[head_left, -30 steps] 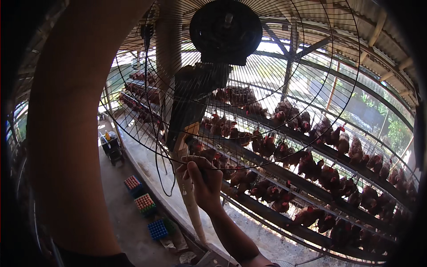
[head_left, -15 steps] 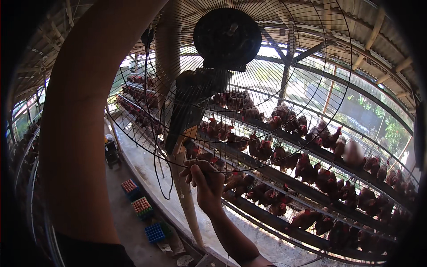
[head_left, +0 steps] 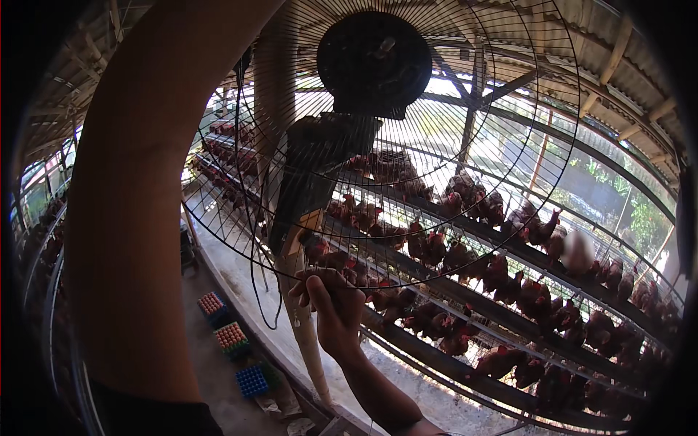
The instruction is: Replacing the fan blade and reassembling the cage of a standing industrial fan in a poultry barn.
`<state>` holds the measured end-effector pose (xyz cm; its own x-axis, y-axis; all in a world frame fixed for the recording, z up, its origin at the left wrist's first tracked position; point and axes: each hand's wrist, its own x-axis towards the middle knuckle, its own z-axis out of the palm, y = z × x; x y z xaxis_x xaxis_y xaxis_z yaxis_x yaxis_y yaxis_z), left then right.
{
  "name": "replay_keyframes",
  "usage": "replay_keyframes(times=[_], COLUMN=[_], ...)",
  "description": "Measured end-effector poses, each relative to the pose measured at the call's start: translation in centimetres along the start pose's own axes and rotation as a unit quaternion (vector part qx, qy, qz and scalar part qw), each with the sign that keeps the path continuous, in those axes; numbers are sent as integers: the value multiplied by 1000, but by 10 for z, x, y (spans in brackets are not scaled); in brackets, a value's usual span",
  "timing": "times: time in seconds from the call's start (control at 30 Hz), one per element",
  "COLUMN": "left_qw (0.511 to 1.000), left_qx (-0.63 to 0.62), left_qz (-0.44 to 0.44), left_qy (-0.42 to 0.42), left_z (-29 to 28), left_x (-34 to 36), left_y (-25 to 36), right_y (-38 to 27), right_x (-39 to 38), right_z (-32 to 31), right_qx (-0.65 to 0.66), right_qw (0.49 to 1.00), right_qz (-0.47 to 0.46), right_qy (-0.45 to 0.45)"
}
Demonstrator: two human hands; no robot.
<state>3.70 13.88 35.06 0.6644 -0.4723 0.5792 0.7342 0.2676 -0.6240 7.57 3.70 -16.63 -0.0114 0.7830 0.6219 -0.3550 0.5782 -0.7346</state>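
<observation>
A large round wire fan guard point(head_left: 445, 109) fills the space in front of me, spreading around a dark motor housing point(head_left: 374, 64). Below the housing, a dark bracket point(head_left: 309, 174) meets a pale post point(head_left: 309, 349). My right hand point(head_left: 336, 301) is at the guard's lower rim, beside the post. Its fingers are curled and closed on the rim wire, with the thumb pressed forward. My left arm point(head_left: 134, 203) reaches up across the left side and leaves the picture at the top, so my left hand is out of sight.
Tiered cages with many brown hens point(head_left: 509, 283) run along the right. Stacked egg trays point(head_left: 231, 338) with eggs and a blue tray point(head_left: 252, 381) stand on the floor at lower left. A dark cable point(head_left: 256, 283) hangs beside the post.
The fan guard's rim has shifted slightly right and down. My right hand has moved a little down and left with its fingers still closed. My left arm stays raised.
</observation>
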Motion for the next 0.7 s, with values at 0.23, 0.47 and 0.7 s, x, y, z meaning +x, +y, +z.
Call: replay_keyframes(times=[0.23,0.47,0.7], left_qw=[999,996,951], left_qx=[17,-23,-179], left_qz=[-13,42,32], left_qy=[-34,-75,-248], left_z=[9,-9,-48], left_x=[-14,-37,-66], left_y=[4,7,5], right_y=[-2,-3,-2], right_x=[-3,-3,-1], right_z=[1,1,0], right_qx=[1,8,4], right_qw=[1000,1000,1000], right_qz=[-6,-8,-15], right_qy=[-20,-22,-24])
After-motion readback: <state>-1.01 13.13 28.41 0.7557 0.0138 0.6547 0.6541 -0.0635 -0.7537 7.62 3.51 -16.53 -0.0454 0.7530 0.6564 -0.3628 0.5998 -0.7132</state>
